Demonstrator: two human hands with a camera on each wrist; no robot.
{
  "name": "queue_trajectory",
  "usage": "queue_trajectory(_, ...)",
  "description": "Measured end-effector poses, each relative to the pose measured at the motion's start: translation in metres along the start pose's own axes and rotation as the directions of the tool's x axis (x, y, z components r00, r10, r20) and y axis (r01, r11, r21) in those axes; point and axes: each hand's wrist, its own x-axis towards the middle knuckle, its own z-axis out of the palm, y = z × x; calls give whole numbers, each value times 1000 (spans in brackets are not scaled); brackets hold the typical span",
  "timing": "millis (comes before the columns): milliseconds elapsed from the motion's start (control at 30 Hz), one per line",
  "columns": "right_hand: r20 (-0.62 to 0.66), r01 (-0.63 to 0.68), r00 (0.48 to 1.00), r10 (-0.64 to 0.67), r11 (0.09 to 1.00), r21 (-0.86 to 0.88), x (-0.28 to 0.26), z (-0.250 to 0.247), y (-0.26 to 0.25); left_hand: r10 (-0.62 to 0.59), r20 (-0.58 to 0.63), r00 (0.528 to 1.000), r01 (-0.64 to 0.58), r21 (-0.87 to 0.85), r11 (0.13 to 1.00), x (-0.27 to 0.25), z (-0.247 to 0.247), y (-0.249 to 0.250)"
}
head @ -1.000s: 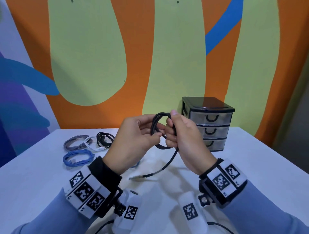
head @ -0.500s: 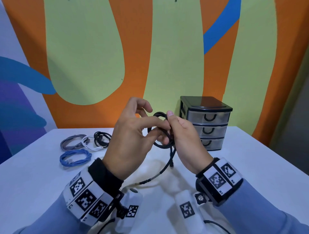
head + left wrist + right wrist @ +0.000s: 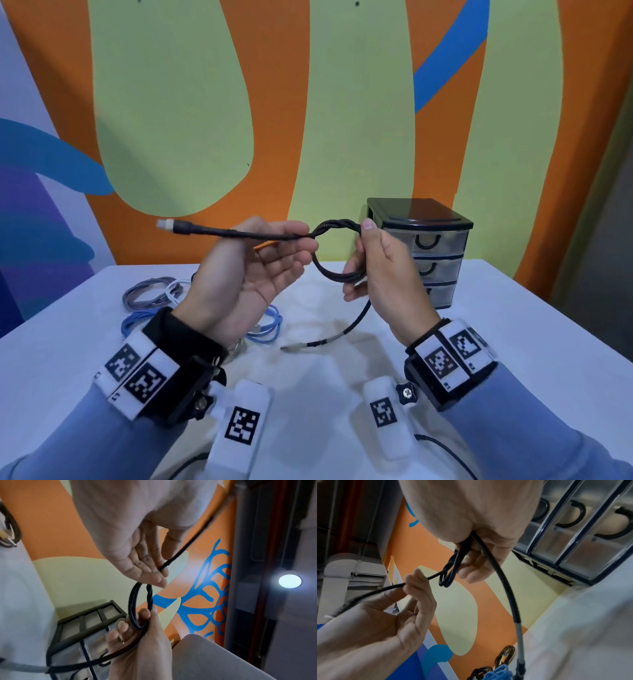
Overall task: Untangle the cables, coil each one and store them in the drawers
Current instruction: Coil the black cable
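— Pinched between thumb and curled fingers, the coiled part of the black cable sits in the right hand, raised above the white table. What has the left one got?

— The left hand is palm-up, its fingers bent and closed round the cable's free end, which sticks out leftward to a pale connector.

— And the other end?

— It hangs from below the right hand down to the tabletop, ending in a small plug.

— Where are the drawers?

— The drawer unit stands just behind the right hand, all three drawers closed.

— Other cables?

— A grey cable, a white cable and a blue cable lie coiled on the table behind the left wrist; the right wrist view also shows a dark cable there.
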Motion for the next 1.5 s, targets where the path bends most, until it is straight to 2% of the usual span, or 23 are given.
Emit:
queue_trajectory(67, -23, 20, 1000, -20, 1000, 8, 0, -1, 0, -7, 44, 999, 4, 71, 997, 1, -4, 1)
queue_trajectory(133, -51, 34, 998, -31, 999, 42, 1, 0, -2, 25, 105, 994, -53, 278, 959, 3, -9, 3)
queue_trajectory(167, -56, 27, 998, -22, 996, 81, 1, 0, -3, 56, 138, 989, -108, 408, 907, 3, -11, 3)
queue_trajectory(233, -40, -7, 999, 16, 980, 200, 0, 2, -4, 144, 178, 973, -225, 629, 744, 4, -14, 2)
queue_trajectory(367, 68, -112, 994, 90, 873, 474, -2, 6, -8, 389, 204, 898, -359, 850, 386, 2, -11, -4)
queue_trajectory(400, 92, -139, 990, 107, 843, 520, -4, 6, -10, 442, 199, 875, -359, 879, 314, 1, -10, -4)
queue_trajectory(433, 116, -165, 986, 121, 819, 549, -5, 8, -11, 476, 185, 860, -353, 889, 291, 1, -11, -5)
queue_trajectory(467, 137, -189, 981, 134, 799, 570, -7, 10, -10, 485, 162, 860, -350, 878, 327, 1, -11, -6)
queue_trajectory(533, 151, -201, 979, 140, 811, 550, -9, 16, -4, 438, 92, 894, -344, 767, 542, 0, -7, -10)
queue_trajectory(600, 97, -132, 990, 103, 922, 365, -7, 19, 6, 349, 18, 937, -301, 550, 779, -2, 0, -13)
queue_trajectory(633, 65, -77, 996, 64, 971, 228, -5, 20, 10, 309, -17, 951, -270, 440, 856, -3, 3, -12)
queue_trajectory(700, 55, -22, 998, 19, 998, 57, -3, 18, 13, 246, -44, 968, -226, 266, 937, -4, 8, -9)
queue_trajectory(767, 96, -42, 995, 35, 997, 64, -5, 17, 11, 259, -4, 966, -247, 282, 927, -5, 10, -10)
queue_trajectory(800, 114, -51, 993, 42, 996, 74, -6, 16, 10, 312, 35, 949, -300, 394, 869, -5, 10, -12)
queue_trajectory(900, 107, -17, 994, 13, 999, 37, -9, 15, 9, 415, 191, 890, -424, 682, 595, -5, 5, -19)
queue_trajectory(1033, 133, 112, 985, -107, 993, -33, -9, 14, 4, 285, 250, 925, -335, 891, 307, -2, 0, -19)
queue_trajectory(1100, 125, 99, 988, -95, 995, -27, -9, 14, 3, 249, 269, 931, -324, 920, 218, -3, 0, -18)
queue_trajectory(1133, 119, 60, 991, -59, 998, 0, -9, 13, 2, 246, 283, 927, -339, 913, 226, -4, 0, -18)
queue_trajectory(1167, 112, 8, 994, -11, 999, 34, -8, 13, 2, 252, 295, 922, -361, 890, 277, -4, 1, -18)
queue_trajectory(1267, 114, -190, 978, 176, 974, 127, -5, 13, -1, 357, 213, 910, -385, 756, 529, 1, 1, -22)
queue_trajectory(1333, 155, -315, 945, 287, 926, 209, -5, 13, 0, 401, 121, 908, -376, 659, 652, 6, 0, -27)
queue_trajectory(1433, 211, -460, 887, 411, 821, 337, -4, 13, 1, 346, -22, 938, -301, 442, 845, 12, -2, -35)
queue_trajectory(1500, 238, -507, 862, 448, 748, 428, -2, 12, 3, 282, -92, 955, -237, 339, 910, 13, -2, -35)
